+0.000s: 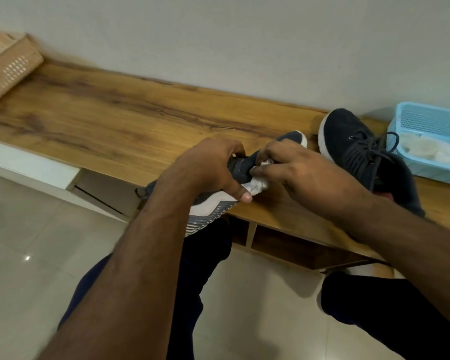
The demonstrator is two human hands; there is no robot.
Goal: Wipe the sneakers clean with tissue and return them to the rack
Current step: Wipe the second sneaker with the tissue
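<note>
Closest to the camera are the person's two bare forearms, reaching forward from both lower corners over dark-trousered legs and a pale tiled floor.

Beyond them, a long wooden table runs along a plain wall, with open rack compartments visible beneath its front edge. A tan woven basket sits at the far left end. At the right end, a light blue plastic basket holds white tissue.

A second dark sneaker with a white sole rests on the table, just beside the blue basket, probably parked there to wait its turn or already finished; which one cannot be told.

The sneaker being cleaned is tipped on its side at the table's front edge, with its ridged sole turned outward. The left hand grips it around the upper, thumb pressed on the white sole edge, seemingly to steady it and expose the side for wiping.

The right hand pinches a crumpled white tissue in curled fingers, pressing it against the shoe's side near the sole, where dirt tends to gather.

Nothing has gone back into the rack yet.
</note>
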